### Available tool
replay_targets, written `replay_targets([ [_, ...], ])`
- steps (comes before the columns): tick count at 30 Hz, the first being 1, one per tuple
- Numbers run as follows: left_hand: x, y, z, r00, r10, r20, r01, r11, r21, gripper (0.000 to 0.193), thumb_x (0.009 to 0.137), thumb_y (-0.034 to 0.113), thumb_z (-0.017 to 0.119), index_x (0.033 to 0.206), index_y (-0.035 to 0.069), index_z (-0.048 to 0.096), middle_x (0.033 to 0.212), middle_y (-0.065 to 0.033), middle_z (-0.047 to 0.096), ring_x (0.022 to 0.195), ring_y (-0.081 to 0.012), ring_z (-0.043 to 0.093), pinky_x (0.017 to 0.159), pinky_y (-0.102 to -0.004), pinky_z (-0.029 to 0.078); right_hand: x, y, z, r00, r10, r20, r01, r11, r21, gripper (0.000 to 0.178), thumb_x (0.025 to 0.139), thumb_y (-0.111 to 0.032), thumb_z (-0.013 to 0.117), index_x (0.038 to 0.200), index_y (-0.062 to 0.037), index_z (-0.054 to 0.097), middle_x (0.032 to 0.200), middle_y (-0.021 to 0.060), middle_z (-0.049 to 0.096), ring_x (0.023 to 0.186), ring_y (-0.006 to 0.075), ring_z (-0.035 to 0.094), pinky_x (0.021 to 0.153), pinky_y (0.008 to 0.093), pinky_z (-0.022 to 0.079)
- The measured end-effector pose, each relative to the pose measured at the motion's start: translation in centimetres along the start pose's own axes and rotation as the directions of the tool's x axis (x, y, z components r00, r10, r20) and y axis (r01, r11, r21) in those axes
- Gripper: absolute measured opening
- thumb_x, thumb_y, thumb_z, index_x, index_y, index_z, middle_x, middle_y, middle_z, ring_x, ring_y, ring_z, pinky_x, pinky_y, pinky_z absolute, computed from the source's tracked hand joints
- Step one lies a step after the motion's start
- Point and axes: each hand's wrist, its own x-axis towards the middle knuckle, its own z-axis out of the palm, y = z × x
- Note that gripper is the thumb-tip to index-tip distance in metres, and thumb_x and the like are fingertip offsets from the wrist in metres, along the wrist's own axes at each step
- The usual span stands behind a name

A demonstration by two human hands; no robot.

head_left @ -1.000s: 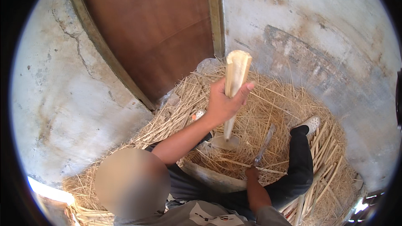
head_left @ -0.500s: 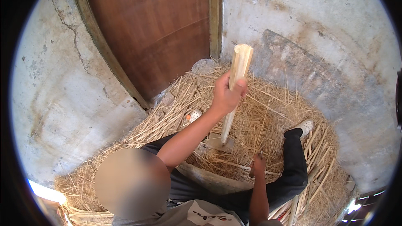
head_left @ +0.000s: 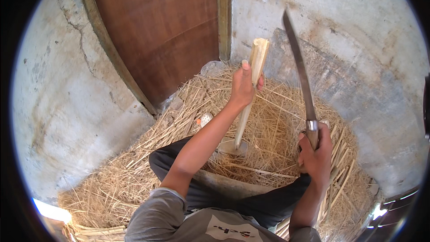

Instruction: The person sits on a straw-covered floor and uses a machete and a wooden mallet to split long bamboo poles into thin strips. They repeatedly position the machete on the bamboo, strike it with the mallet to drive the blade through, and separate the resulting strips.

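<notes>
A pale, faceted wooden stick (head_left: pixel 260 56), broad at the top and narrowing downward, stands slightly tilted in front of me. My left hand (head_left: pixel 242 87) is closed around its upper part, thumb pointing up along it. The narrow lower end comes down to a small round chopping block (head_left: pixel 227 146) among the shavings; whether it touches is hard to tell. On the right, my right hand (head_left: pixel 317 154) grips a machete (head_left: pixel 303 76) by its wooden handle. The long dark blade points up, apart from the stick, with a metal collar at its base.
Shavings and split strips (head_left: pixel 277 130) cover the floor around my legs. A longer piece of wood (head_left: pixel 233 184) lies across between my thighs. A brown door (head_left: pixel 156 22) and stained walls (head_left: pixel 358 40) stand close ahead. A pale perforated shoe (head_left: pixel 206 119) shows beside my left forearm.
My right hand has risen from low near my right leg, bringing the machete upright into full view. My left hand still holds the stick, with its thumb now lifted. My head has drawn back.
</notes>
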Motion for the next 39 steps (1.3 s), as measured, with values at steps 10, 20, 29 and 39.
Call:
replay_targets([
  [10,0.0,0.1,0.2,1.000,0.028,-0.013,-0.028,0.998,-0.057,0.077,0.096,0.068,0.025,0.082,0.000,0.058,0.063,-0.0058,0.056,0.055,-0.0135,0.055,0.053,-0.0275,0.046,1.1,1.7,0.0,0.907,-0.380,-0.182,0.341,0.915,-0.215,0.025,0.083,-0.006,0.067,0.106,-0.0004,0.058,0.094,0.0136,0.058,0.086,0.0241,0.060,0.074,0.0361,0.048],
  [20,0.1,0.1,-0.5,0.996,-0.047,0.072,0.057,0.988,-0.144,0.077,0.097,0.066,0.022,0.089,0.000,0.059,0.064,-0.0064,0.057,0.055,-0.0138,0.055,0.053,-0.0278,0.046,-2.3,-2.8,2.7,0.988,-0.086,0.129,0.053,0.970,0.236,0.029,0.084,-0.009,0.068,0.109,0.0020,0.058,0.072,-0.0009,0.054,0.065,0.0044,0.047,0.057,0.0240,0.042],
  [29,-0.5,0.8,-1.0,0.997,-0.035,0.067,0.040,0.996,-0.083,0.077,0.098,0.066,0.020,0.093,0.000,0.059,0.066,-0.0067,0.058,0.056,-0.0141,0.055,0.054,-0.0278,0.046,-3.2,-2.5,5.0,0.967,-0.196,0.161,0.187,0.980,0.071,0.027,0.086,-0.011,0.064,0.108,0.0020,0.055,0.074,0.0115,0.057,0.063,0.0145,0.054,0.061,0.0312,0.045],
  [39,-0.8,1.4,-1.4,0.996,-0.056,0.066,0.061,0.994,-0.091,0.076,0.098,0.065,0.019,0.095,0.000,0.058,0.066,-0.0071,0.057,0.056,-0.0148,0.054,0.054,-0.0281,0.046,-2.8,-2.4,4.8,0.958,-0.080,0.274,0.068,0.996,0.053,0.027,0.088,-0.015,0.063,0.108,0.0013,0.055,0.077,0.0137,0.060,0.065,0.0190,0.060,0.062,0.0345,0.048],
])
